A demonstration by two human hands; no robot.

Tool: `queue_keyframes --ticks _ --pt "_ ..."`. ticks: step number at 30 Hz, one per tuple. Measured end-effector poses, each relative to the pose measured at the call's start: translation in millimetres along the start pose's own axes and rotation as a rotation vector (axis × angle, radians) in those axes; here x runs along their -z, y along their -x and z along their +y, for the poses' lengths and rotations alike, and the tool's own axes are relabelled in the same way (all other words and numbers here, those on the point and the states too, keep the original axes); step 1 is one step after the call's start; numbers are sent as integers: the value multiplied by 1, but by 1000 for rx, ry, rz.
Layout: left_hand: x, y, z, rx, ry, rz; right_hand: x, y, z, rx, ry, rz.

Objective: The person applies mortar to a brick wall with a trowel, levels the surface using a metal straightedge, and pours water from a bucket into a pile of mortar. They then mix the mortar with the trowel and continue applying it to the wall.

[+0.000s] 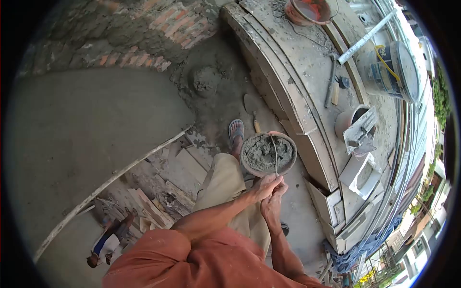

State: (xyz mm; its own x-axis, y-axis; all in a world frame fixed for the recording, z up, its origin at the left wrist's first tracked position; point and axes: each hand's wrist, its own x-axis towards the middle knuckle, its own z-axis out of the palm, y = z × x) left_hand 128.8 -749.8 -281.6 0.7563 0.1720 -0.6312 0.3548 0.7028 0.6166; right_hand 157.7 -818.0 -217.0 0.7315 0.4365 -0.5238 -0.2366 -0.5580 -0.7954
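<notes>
A round bucket (246, 169) full of wet grey mortar (261, 156) is in front of me, its thin wire handle (275, 149) standing up across the opening. My left hand (267, 187) is closed around the handle at the near side of the bucket. Pressed against it, my right hand (272, 204) is closed at the same spot, its fingers partly hidden. Just beyond the bucket, a trowel (251, 106) with a wooden grip lies on the floor. My sandalled foot (236, 128) is to the bucket's left.
A mortar heap (205, 80) lies ahead beside a partly plastered brick wall (180, 24). On the curved ledge to the right are a hammer (331, 81), a large paint bucket (390, 72), a plastering float (360, 130) and a red tub (307, 12). Another person (111, 240) is at lower left.
</notes>
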Motion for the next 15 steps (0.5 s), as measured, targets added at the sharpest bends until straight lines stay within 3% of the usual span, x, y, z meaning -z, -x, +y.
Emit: queue_keyframes --ticks 1,3,6,8,11,13,15 --pt "11 0 3 -127 38 102 -6 -5 -13 65 49 -117" --pt "46 -4 17 -90 -4 198 -12 -15 -27 94 162 -267" --pt "84 -23 39 -94 -24 475 -10 -47 3 25 175 -281" --pt "104 -29 55 -146 -48 578 -16 -92 18 0 194 -196" --pt "118 -36 66 -172 -167 718 -49 -169 50 -48 247 -288" --pt "123 -36 82 -131 -270 765 -87 -219 63 -401 -151 -295" --pt "132 -34 104 -59 -418 797 -114 -255 57 -504 -154 -310"
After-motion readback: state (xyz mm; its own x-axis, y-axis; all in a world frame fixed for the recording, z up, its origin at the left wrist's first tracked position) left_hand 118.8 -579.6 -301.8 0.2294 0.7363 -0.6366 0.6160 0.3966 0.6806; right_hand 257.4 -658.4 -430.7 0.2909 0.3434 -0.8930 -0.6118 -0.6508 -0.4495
